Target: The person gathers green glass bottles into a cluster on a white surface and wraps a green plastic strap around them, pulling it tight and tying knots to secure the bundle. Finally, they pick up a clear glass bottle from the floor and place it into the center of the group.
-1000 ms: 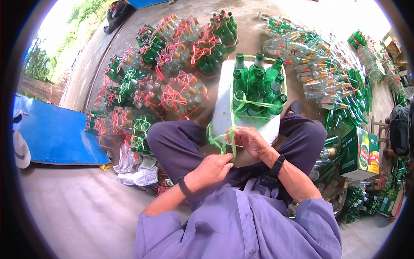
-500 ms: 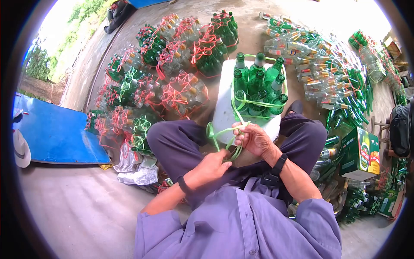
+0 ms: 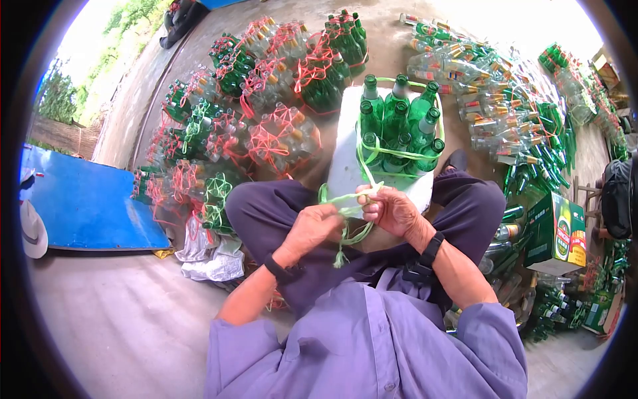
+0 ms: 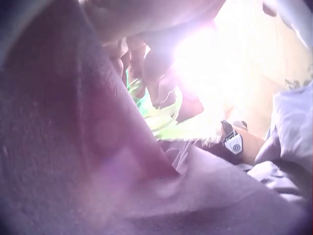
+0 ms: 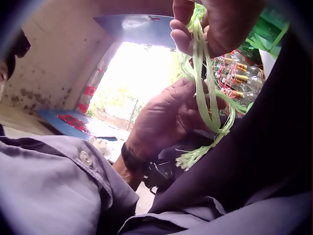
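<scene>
Left hand (image 3: pixel 316 226): fingers curled, pinching the green string (image 3: pixel 342 199) over the lap. Right hand (image 3: pixel 392 209): just right of it, fingers curled round the same string. A loop and a frayed end hang below both hands. From the hands the string runs far to the green bottles (image 3: pixel 399 123), upright and bound together on the white foam block (image 3: pixel 339 166) between the knees. Far left: red-tied bottle bundles (image 3: pixel 266 100). Right: loose bottles (image 3: pixel 505 113), green carton (image 3: pixel 555 233).
</scene>
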Demonstrator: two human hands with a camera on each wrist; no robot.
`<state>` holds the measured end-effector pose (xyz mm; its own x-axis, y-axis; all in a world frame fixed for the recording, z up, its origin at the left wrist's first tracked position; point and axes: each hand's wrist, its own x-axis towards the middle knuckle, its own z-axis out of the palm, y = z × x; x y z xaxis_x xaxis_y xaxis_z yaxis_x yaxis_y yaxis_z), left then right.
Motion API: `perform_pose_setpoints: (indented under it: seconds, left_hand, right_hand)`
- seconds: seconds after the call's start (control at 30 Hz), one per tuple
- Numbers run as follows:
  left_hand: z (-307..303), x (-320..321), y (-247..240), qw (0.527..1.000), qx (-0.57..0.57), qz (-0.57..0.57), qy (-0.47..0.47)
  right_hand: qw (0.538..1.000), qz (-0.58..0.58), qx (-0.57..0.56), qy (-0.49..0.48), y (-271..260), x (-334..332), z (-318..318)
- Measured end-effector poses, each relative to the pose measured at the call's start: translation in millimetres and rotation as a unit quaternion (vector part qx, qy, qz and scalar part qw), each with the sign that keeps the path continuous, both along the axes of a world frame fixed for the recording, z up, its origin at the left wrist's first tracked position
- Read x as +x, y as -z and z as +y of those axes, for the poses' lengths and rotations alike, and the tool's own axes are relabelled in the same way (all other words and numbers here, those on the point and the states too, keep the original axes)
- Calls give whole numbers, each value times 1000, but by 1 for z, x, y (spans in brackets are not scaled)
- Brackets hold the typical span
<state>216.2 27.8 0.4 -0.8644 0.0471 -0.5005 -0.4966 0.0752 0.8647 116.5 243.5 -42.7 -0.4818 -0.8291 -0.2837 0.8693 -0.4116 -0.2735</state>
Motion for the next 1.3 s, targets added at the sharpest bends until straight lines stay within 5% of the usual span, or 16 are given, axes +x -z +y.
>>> perform_pose_setpoints:
  seconds: [0.2, 0.3, 0.6, 0.73, 0.87, 0.93, 1.3]
  left_hand:
    - [-19, -2, -5, 993, -76, 90, -19]
    - [-26, -7, -15, 989, 26, 111, -88]
    - [-23, -12, -47, 972, 39, 185, -141]
    - [-1, 5, -79, 992, 57, 93, -60]
    - [9, 10, -95, 996, -53, 46, 58]
    - [4, 8, -87, 983, -101, 146, 35]
    - [-20, -11, -79, 988, -16, 134, -80]
  right_hand:
    - [999, 33, 9, -17, 5, 1, 0]
    - [996, 63, 57, -21, -1, 2, -2]
    - [991, 104, 73, -35, 7, 2, -3]
    - [995, 57, 85, -18, 9, 6, -7]
    - [993, 46, 108, -17, -7, 8, -12]
    - [991, 66, 108, -31, -5, 8, -10]
    - [984, 63, 160, -46, 6, 6, -10]
